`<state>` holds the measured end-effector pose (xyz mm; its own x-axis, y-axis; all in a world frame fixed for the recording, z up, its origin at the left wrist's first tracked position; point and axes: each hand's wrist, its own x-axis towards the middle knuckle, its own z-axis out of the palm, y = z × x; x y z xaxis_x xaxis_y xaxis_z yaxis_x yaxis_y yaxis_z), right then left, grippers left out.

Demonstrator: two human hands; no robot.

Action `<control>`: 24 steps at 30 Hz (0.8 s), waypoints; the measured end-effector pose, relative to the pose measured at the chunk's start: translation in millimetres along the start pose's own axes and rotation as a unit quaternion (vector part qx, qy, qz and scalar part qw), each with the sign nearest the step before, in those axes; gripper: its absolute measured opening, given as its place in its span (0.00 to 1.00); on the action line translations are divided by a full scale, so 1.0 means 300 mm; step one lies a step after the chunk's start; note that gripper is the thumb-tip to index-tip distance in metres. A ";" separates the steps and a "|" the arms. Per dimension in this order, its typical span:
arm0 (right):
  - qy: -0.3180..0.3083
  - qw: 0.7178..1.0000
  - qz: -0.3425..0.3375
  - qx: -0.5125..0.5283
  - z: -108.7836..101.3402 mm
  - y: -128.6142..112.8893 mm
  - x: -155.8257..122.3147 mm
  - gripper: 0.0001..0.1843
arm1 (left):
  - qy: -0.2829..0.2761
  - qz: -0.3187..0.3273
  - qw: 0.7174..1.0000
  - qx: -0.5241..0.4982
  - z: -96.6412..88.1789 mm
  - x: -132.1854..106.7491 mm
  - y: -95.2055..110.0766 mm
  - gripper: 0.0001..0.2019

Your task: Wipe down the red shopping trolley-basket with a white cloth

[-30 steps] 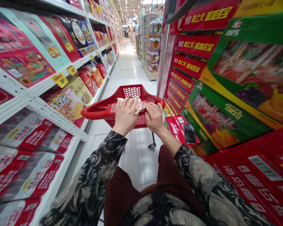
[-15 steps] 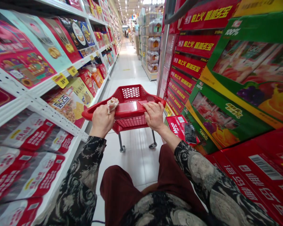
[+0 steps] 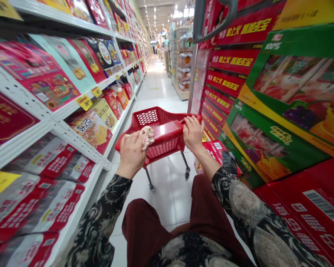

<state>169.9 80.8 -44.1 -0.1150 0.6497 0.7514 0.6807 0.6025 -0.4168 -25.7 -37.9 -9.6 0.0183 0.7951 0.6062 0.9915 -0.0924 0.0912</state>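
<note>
A small red plastic shopping cart rolls on thin metal legs and casters ahead of me, with a wide red handle at its near side. My left hand grips the handle's left end and also pinches a crumpled pale tissue. My right hand is wrapped around the handle's right end. Black-and-grey patterned sleeves cover both forearms. The cart's interior is partly hidden by the handle.
White metal shelves with boxed foods and yellow price tags line the left. Stacked red and green juice cartons form the right wall, with a red Meco box low down. A tiled aisle runs ahead.
My left hand has slid from the handle's middle to its left end, taking the tissue along. The cart has turned, its basket now pointing further left, and the view has swung slightly.
</note>
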 end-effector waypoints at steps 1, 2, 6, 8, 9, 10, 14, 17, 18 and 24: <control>-0.003 1.000 -0.011 0.009 0.003 -0.036 -0.003 0.21 | -0.005 -0.003 1.000 0.004 0.002 0.002 0.017 0.19; -0.015 0.999 -0.033 0.021 0.008 -0.075 -0.008 0.21 | -0.011 -0.004 1.000 0.005 0.007 0.005 0.036 0.20; -0.090 0.986 -0.120 0.066 0.030 -0.186 -0.036 0.21 | -0.020 0.000 1.000 0.000 0.030 0.023 0.106 0.23; -0.097 0.985 -0.127 0.063 0.038 -0.185 -0.040 0.20 | -0.027 0.009 1.000 0.002 0.024 0.022 0.114 0.23; -0.094 0.986 -0.128 0.059 0.039 -0.172 -0.039 0.20 | -0.032 0.011 0.999 0.004 0.014 0.016 0.110 0.22; -0.089 0.986 -0.129 0.055 0.039 -0.154 -0.036 0.20 | -0.036 0.010 0.999 0.008 0.001 0.007 0.099 0.21; -0.078 0.989 -0.116 0.047 0.032 -0.092 -0.020 0.19 | -0.036 -0.018 0.999 0.025 -0.056 -0.043 0.025 0.19; -0.070 0.993 -0.084 0.034 0.027 -0.097 -0.022 0.19 | -0.032 -0.020 0.999 0.018 -0.070 -0.071 -0.013 0.18; -0.069 0.994 -0.077 0.030 0.027 -0.108 -0.028 0.19 | -0.031 -0.013 0.999 0.010 -0.066 -0.075 -0.012 0.18; -0.081 0.991 -0.103 0.035 0.019 -0.152 -0.071 0.19 | 0.004 0.066 0.997 -0.027 0.004 -0.065 0.113 0.21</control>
<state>137.4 42.0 -44.1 -0.3651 0.5727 0.7340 0.5797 0.7568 -0.3021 7.6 -55.8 -19.2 0.1477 0.7684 0.6228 0.9720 -0.2290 0.0521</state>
